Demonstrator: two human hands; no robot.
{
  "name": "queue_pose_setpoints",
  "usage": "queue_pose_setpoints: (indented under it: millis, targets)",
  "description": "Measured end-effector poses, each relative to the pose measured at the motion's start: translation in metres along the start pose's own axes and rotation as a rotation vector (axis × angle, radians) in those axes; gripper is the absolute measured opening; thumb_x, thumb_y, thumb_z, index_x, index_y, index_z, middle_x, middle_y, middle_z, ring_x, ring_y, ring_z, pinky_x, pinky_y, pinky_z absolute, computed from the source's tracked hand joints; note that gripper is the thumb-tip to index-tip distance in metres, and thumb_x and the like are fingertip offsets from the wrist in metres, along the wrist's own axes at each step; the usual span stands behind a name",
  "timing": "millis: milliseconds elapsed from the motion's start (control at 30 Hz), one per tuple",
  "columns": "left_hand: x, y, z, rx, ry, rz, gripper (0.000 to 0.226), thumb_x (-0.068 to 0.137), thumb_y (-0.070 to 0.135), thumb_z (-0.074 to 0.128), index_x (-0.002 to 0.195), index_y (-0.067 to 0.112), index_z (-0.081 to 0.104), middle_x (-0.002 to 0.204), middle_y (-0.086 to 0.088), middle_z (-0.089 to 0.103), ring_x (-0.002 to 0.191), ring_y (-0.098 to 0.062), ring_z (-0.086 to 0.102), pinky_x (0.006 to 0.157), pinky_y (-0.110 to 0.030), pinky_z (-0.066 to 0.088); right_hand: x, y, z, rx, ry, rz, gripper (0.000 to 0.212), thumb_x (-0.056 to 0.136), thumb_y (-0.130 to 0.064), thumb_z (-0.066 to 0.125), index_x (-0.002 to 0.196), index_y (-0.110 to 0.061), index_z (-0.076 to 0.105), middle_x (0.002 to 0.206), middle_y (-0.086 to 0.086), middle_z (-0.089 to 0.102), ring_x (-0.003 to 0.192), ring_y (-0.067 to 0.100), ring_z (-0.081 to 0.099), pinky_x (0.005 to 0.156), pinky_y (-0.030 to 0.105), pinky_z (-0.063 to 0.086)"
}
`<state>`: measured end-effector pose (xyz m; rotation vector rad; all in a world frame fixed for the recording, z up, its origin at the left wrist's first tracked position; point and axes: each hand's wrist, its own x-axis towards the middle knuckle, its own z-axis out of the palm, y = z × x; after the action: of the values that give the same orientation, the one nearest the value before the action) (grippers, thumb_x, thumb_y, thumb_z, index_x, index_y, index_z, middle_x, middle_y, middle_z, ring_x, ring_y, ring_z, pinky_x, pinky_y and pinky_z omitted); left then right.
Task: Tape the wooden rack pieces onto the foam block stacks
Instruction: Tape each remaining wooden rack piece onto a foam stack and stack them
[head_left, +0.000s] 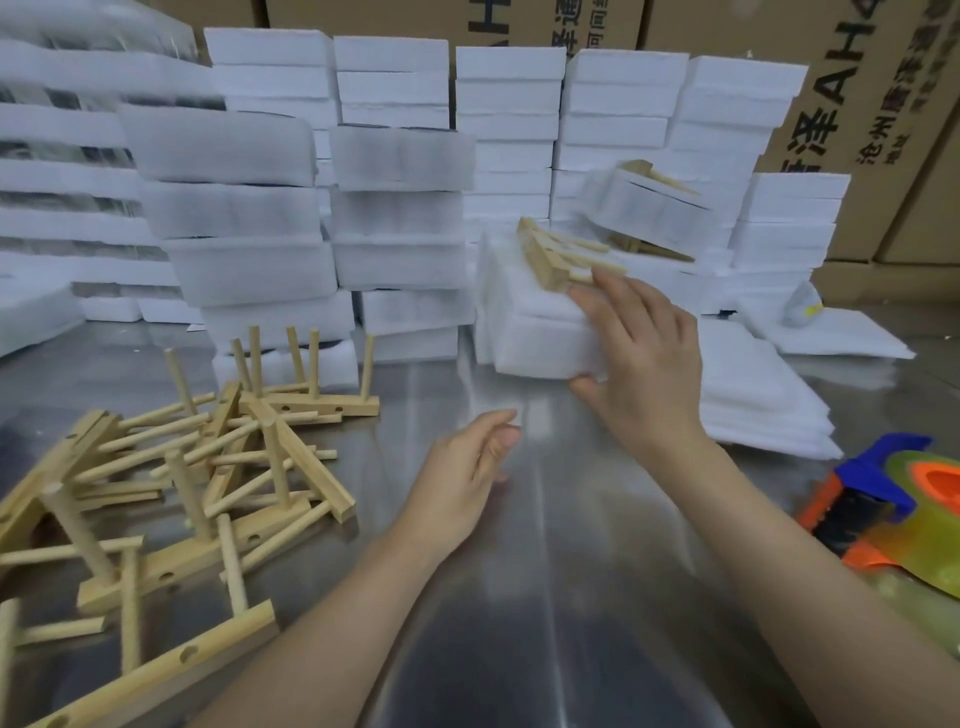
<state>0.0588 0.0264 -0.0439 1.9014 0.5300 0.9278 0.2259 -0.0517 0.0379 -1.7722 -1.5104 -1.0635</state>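
Right hand (644, 364): grip clamped on a foam block stack (530, 332), fingers over the top, thumb at the lower front edge. Fingertips (605, 283) touch the wooden rack piece (545, 257), which lies tilted across the stack's top with its pegs pointing away to the right. The stack is at mid-surface (545, 571), just in front of the wall of foam stacks (400, 208). Blur hides whether it is resting or lifted.

Left hand (467, 467): grip apart, fingers loosely curled, holding nothing. It hovers over bare metal near the stack.

Risks, as judged:
- The rack piece looks loose, and no tape shows on it. One-handed tipping could slide it off the foam.
- The foam layers are soft, so a squeeze from one side may shear them out of line before taping.
- The tape dispenser (883, 509) lies well apart at the right edge. Reaching for it means freeing the right hand or crossing over with the left, and either could leave the piece unheld.
- The pile of loose rack pieces (208, 467) has upright pegs, and a sweeping left forearm could snag them.

Containers: cardboard boxes (857, 104) stand behind the foam with printed faces forward, and their contents are not visible. No open bin or tray is seen. Loose pieces and the foam sheets (753, 395) lie straight on the surface.
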Motion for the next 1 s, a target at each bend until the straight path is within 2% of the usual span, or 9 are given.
queue_pose_setpoints:
  millis: [67, 200, 333, 400, 500, 700, 833, 933, 1000]
  targets:
    - [0.001, -0.002, 0.001, -0.018, 0.004, 0.017, 0.046, 0.085, 0.050, 0.043, 0.119, 0.025, 0.060, 0.111, -0.002, 0.067, 0.101, -0.007, 0.064, 0.076, -0.023, 0.058, 0.013, 0.003, 0.010, -0.003, -0.054, 0.013, 0.078, 0.051, -0.009, 0.078, 0.127, -0.012, 0.060, 0.140, 0.011, 0.052, 0.124, 0.034, 0.051, 0.093, 0.043, 0.036]
    - [0.003, -0.002, 0.002, -0.023, 0.009, 0.020, 0.024, 0.085, 0.049, 0.041, 0.094, 0.038, 0.060, 0.094, 0.008, 0.066, 0.091, 0.000, 0.063, 0.070, -0.019, 0.057, 0.039, 0.009, 0.028, -0.014, -0.107, 0.004, 0.077, 0.053, -0.006, 0.076, 0.128, -0.013, 0.059, 0.142, 0.006, 0.051, 0.128, 0.030, 0.048, 0.095, 0.045, 0.036]
    - [0.004, -0.011, 0.002, 0.009, 0.002, 0.049, 0.051, 0.084, 0.056, 0.039, 0.091, 0.015, 0.067, 0.089, -0.004, 0.067, 0.083, -0.006, 0.064, 0.068, -0.018, 0.057, 0.061, 0.014, 0.051, -0.038, -0.124, 0.001, 0.074, 0.058, -0.004, 0.071, 0.129, -0.015, 0.056, 0.144, 0.003, 0.048, 0.132, 0.026, 0.044, 0.099, 0.042, 0.031]
    - [0.006, -0.013, 0.002, 0.018, 0.005, 0.056, 0.046, 0.085, 0.057, 0.038, 0.087, 0.022, 0.067, 0.088, -0.006, 0.067, 0.081, -0.006, 0.064, 0.069, -0.021, 0.057, 0.072, 0.019, 0.064, -0.037, -0.146, 0.018, 0.073, 0.061, -0.003, 0.068, 0.131, -0.016, 0.054, 0.146, 0.001, 0.046, 0.134, 0.024, 0.041, 0.101, 0.040, 0.028]
    - [0.006, -0.014, 0.003, 0.025, 0.015, 0.052, 0.027, 0.087, 0.055, 0.038, 0.081, 0.041, 0.060, 0.084, 0.002, 0.067, 0.080, -0.001, 0.064, 0.069, -0.021, 0.057, 0.088, 0.027, 0.084, -0.030, -0.201, 0.054, 0.070, 0.065, -0.003, 0.065, 0.132, -0.016, 0.052, 0.146, -0.001, 0.043, 0.135, 0.020, 0.038, 0.100, 0.035, 0.025]
    - [0.007, -0.019, 0.003, -0.003, 0.040, 0.044, 0.034, 0.089, 0.055, 0.037, 0.078, 0.035, 0.063, 0.083, 0.014, 0.067, 0.078, 0.000, 0.066, 0.065, -0.014, 0.052, 0.099, 0.026, 0.122, -0.122, -0.390, 0.095, 0.061, 0.073, -0.002, 0.071, 0.128, -0.012, 0.045, 0.141, 0.004, 0.038, 0.124, 0.023, 0.043, 0.093, 0.035, 0.033]
    - [0.008, -0.021, 0.005, 0.020, 0.071, 0.053, 0.043, 0.088, 0.061, 0.034, 0.074, 0.033, 0.062, 0.081, 0.017, 0.067, 0.074, 0.000, 0.066, 0.065, -0.016, 0.054, 0.107, 0.025, 0.133, -0.154, -0.464, 0.111, 0.070, 0.071, -0.006, 0.080, 0.129, -0.007, 0.041, 0.136, 0.008, 0.040, 0.116, 0.026, 0.049, 0.083, 0.033, 0.037]
    - [0.009, -0.023, 0.007, 0.025, 0.072, 0.046, 0.042, 0.091, 0.058, 0.037, 0.072, 0.031, 0.062, 0.080, 0.016, 0.068, 0.073, 0.000, 0.066, 0.064, -0.016, 0.054, 0.115, 0.027, 0.141, -0.187, -0.509, 0.129, 0.074, 0.069, -0.003, 0.080, 0.130, -0.006, 0.037, 0.135, 0.011, 0.040, 0.120, 0.029, 0.047, 0.098, 0.040, 0.038]
    - [0.008, -0.023, 0.007, 0.044, 0.071, 0.044, 0.048, 0.090, 0.062, 0.035, 0.073, 0.026, 0.062, 0.082, 0.013, 0.068, 0.071, 0.000, 0.066, 0.065, -0.020, 0.056, 0.118, 0.028, 0.147, -0.200, -0.536, 0.164, 0.077, 0.070, 0.002, 0.077, 0.134, -0.005, 0.034, 0.139, 0.012, 0.036, 0.128, 0.030, 0.041, 0.109, 0.048, 0.029]
